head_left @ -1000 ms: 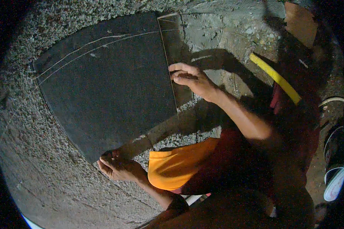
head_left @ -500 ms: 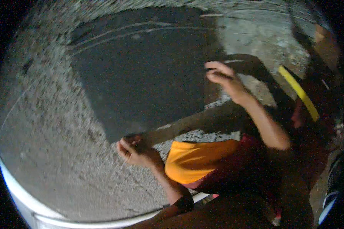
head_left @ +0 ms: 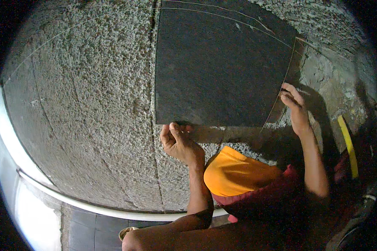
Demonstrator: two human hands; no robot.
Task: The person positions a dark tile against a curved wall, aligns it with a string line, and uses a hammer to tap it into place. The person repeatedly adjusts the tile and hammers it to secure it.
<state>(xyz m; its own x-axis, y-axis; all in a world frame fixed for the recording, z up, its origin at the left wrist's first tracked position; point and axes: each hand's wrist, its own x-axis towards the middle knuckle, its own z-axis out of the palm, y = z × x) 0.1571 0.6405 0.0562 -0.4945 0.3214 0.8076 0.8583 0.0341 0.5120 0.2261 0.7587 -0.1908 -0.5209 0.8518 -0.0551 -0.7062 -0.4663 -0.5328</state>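
A large dark square tile [head_left: 222, 67] lies on rough, speckled mortar [head_left: 96, 92]. Fingers of my left hand [head_left: 180, 142] grip its lower edge near the lower-left corner, the thumb uppermost. On the opposite side, my right hand [head_left: 296, 113] has bent fingers pressed at the tile's right edge, beside a thin taut string [head_left: 292, 56]; their tips are partly hidden. More string lines cross the upper part of the tile. Just below it is the orange and maroon fabric [head_left: 238, 171] of my clothing, between my two forearms.
A yellow strip [head_left: 347, 144] lies at the right beside grey, broken concrete [head_left: 322, 75]. Along the lower left runs a curved-looking white pipe [head_left: 96, 207], with dark tiles [head_left: 109, 226] and a bright pale surface [head_left: 35, 217] beyond it.
My view has turned, so the tile appears farther right and more upright, and the pipe and tiled area have come into sight. Both hands stay at the same tile edges.
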